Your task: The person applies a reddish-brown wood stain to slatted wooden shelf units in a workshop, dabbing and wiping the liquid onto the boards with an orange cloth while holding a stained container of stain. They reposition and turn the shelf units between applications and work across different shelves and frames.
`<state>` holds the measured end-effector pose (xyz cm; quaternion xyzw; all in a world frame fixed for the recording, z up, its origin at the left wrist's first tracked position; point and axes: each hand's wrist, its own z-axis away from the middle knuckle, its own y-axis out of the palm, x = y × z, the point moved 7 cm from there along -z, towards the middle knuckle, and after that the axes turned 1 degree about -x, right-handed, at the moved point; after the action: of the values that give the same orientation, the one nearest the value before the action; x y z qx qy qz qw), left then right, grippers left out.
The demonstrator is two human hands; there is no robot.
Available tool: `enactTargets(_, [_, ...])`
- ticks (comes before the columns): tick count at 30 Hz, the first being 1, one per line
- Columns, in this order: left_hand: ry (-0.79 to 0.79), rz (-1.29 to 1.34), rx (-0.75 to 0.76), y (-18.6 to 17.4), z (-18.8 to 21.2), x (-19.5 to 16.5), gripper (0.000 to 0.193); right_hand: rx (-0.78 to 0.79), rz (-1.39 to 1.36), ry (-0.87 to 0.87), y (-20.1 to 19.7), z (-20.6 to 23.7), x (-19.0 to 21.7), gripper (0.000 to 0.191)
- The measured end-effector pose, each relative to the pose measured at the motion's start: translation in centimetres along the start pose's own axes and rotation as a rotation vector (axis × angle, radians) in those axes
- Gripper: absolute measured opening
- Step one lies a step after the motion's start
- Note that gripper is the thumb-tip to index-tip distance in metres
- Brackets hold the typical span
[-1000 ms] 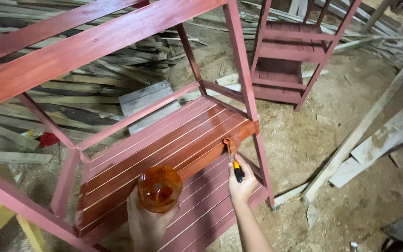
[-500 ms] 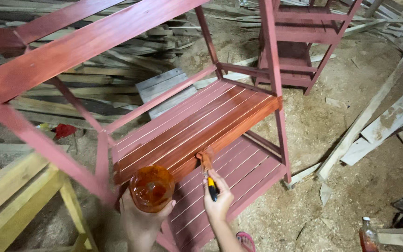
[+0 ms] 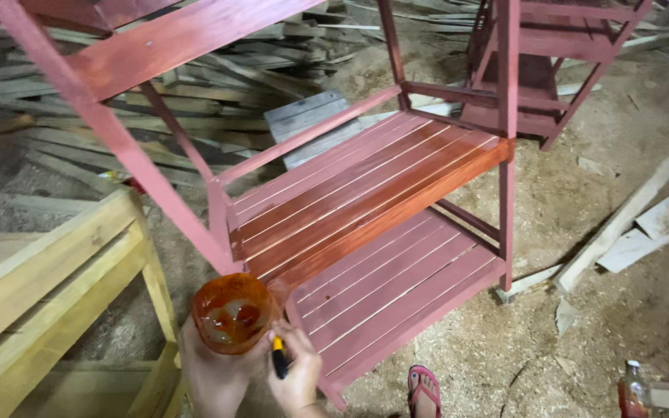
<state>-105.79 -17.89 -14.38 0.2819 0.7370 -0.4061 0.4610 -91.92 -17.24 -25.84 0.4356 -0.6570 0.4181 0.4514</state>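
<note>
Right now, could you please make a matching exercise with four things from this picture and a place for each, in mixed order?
Things:
1. cup of red stain
2. brush handle
3. small bottle
4. unpainted wooden frame

Places:
A. on the ground, bottom right
B. in the left hand
C. at the left edge
D. in the right hand

Pairs: 1-B, 2-D, 3-A, 4-C

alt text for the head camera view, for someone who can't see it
A person's left hand holds an orange cup of reddish stain while the right hand grips a yellow-and-black brush handle beside it. Ahead stands a red-stained slatted wooden shelf on a sawdust floor.
</note>
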Motion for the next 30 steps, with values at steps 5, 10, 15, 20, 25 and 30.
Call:
enactTargets(5, [0.033, -0.281, -0.133, -3.0, 0.8, 1.8, 0.08, 0.061, 0.051, 0.007, 1.9, 1.9, 0.4, 0.025])
enactTargets(10, [-0.034, -0.078, -0.192, -4.9, 1.1, 3.7, 0.087, 0.156, 0.037, -0.069, 0.5, 2.4, -0.4, 0.03])
enactTargets(15, [-0.132, -0.227, -0.193, -5.4, 1.1, 4.5, 0.097, 0.283, -0.001, -0.003, -1.6, -0.2, -2.0, 0.024])
enactTargets(20, [-0.005, -0.448, -0.207, -3.7, 1.3, 2.8, 0.102, 0.43, 0.054, 0.169, -2.4, -6.7, -5.0, 0.026])
enactTargets(25, [0.056, -0.389, -0.217, -0.7, 0.6, -0.2, 0.093, 0.327, -0.101, -0.165, -6.9, -13.2, -4.4, 0.024])
enactTargets(30, [0.031, 0.013, -0.05, 5.4, -1.1, -4.5, 0.063, 0.223, -0.107, -0.126, -14.0, -20.6, -6.4, 0.022])
